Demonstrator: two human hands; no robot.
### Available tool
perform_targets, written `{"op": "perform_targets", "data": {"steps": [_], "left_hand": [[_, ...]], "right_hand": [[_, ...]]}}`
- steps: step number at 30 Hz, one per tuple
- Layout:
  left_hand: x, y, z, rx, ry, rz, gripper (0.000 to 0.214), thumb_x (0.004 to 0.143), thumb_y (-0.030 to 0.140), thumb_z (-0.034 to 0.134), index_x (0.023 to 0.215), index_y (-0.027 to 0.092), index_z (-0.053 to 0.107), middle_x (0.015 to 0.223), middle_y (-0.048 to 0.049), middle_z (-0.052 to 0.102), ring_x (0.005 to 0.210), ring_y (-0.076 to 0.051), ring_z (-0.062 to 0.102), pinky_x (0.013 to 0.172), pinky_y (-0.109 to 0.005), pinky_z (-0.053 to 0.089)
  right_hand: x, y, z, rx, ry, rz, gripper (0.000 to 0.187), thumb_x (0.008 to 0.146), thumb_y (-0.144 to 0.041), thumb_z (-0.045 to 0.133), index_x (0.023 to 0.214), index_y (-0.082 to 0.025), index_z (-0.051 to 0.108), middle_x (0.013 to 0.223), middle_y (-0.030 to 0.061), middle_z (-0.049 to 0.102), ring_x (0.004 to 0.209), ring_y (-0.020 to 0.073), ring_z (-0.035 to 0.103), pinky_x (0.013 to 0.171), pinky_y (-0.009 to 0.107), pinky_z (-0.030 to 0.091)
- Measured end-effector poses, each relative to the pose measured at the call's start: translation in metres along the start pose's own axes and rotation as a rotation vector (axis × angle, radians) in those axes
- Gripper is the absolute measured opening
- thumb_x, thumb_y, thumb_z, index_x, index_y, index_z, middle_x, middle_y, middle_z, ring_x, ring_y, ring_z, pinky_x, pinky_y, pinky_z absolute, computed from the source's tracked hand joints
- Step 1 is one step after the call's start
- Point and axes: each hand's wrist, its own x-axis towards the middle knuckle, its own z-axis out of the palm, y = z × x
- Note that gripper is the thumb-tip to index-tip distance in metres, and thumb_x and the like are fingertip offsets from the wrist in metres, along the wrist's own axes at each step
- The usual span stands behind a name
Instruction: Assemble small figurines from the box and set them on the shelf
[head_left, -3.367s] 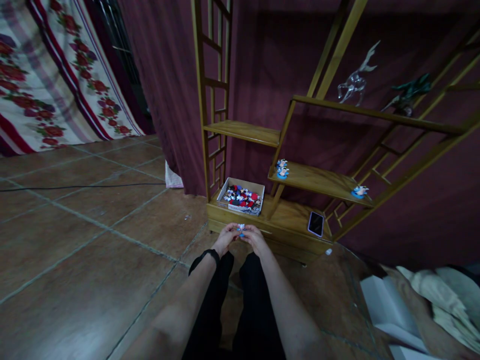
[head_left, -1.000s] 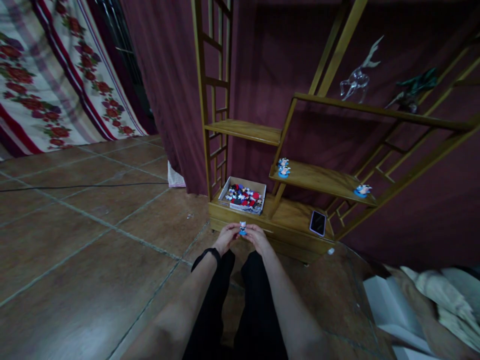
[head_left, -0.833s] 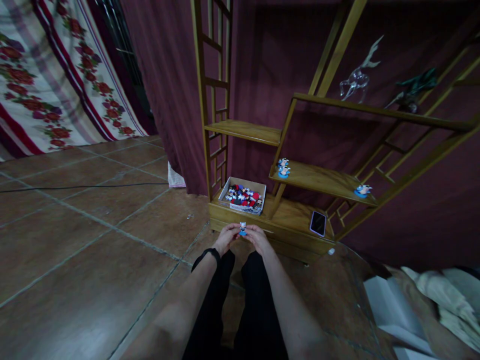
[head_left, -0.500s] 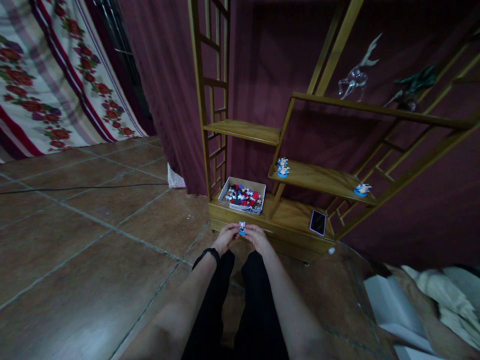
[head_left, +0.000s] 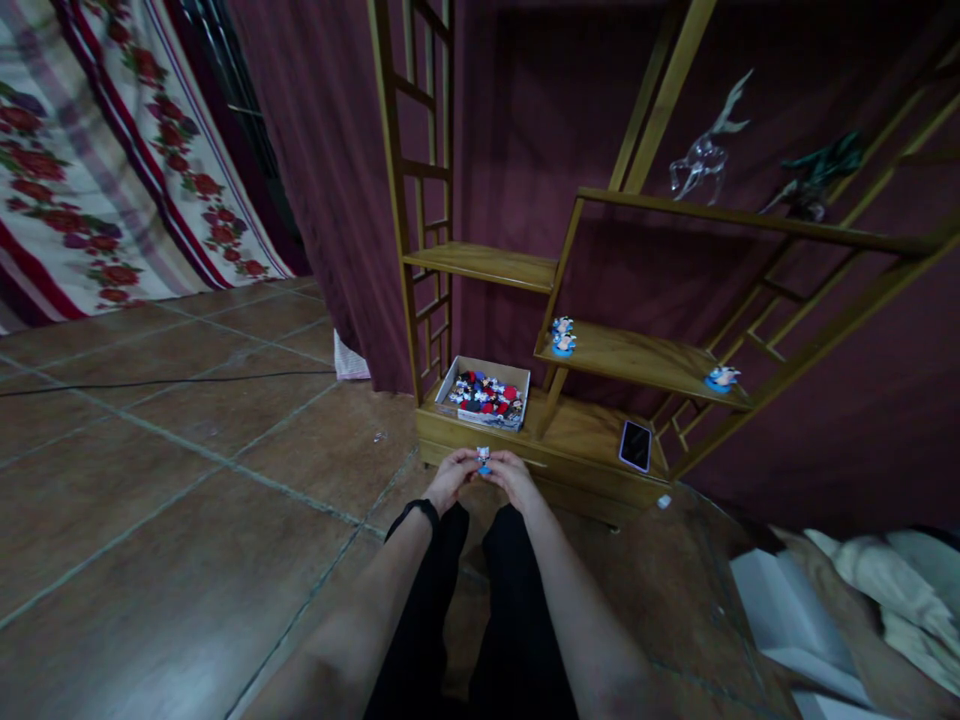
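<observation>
A small toy figurine (head_left: 484,459) with a white head and a blue base is held upright between my two hands, in front of the wooden shelf unit. My left hand (head_left: 453,477) pinches it from the left; a dark band circles that wrist. From the right, the fingers of my right hand (head_left: 514,477) close on it too. Just beyond my hands, a cardboard box (head_left: 448,388) full of red, white and black figurines stands on the unit's lowest board. Two blue-based figurines (head_left: 563,343) stand at the left end of the middle shelf (head_left: 637,362), and another figurine (head_left: 721,378) is at its right end.
A phone (head_left: 635,445) lies on the lowest board, right of the box. A clear deer ornament (head_left: 703,165) and a dark green ornament (head_left: 817,175) stand on the upper shelf. White boxes (head_left: 787,610) are on the floor at right. A black cable (head_left: 172,381) crosses the tiles at left.
The view has shifted very slightly. Both hands stay in the same place with the figurine between them, and the things on the shelves have not moved.
</observation>
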Motion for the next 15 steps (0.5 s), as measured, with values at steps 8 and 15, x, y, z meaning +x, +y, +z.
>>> {"op": "perform_targets", "data": {"steps": [8,15], "left_hand": [[-0.004,0.003,0.001,0.032,0.03,0.031,0.019,0.052,0.019,0.073,0.066,0.015,0.062,0.053,0.0036,0.057,0.044,-0.005,0.044,0.045,-0.018,0.03],[-0.008,0.007,0.002,0.042,0.018,0.016,0.023,0.051,0.02,0.073,0.072,0.015,0.064,0.055,0.0026,0.058,0.045,-0.006,0.046,0.046,-0.018,0.03]], "right_hand": [[0.0,0.001,0.003,-0.007,0.018,0.0,0.026,0.052,-0.024,0.074,0.07,-0.018,0.056,0.074,-0.0004,0.065,0.069,0.0144,0.064,0.072,0.032,0.053],[-0.007,-0.005,0.01,-0.017,0.043,0.004,0.026,0.051,-0.023,0.073,0.068,-0.017,0.055,0.071,-0.0006,0.064,0.068,0.0152,0.064,0.069,0.032,0.053]]}}
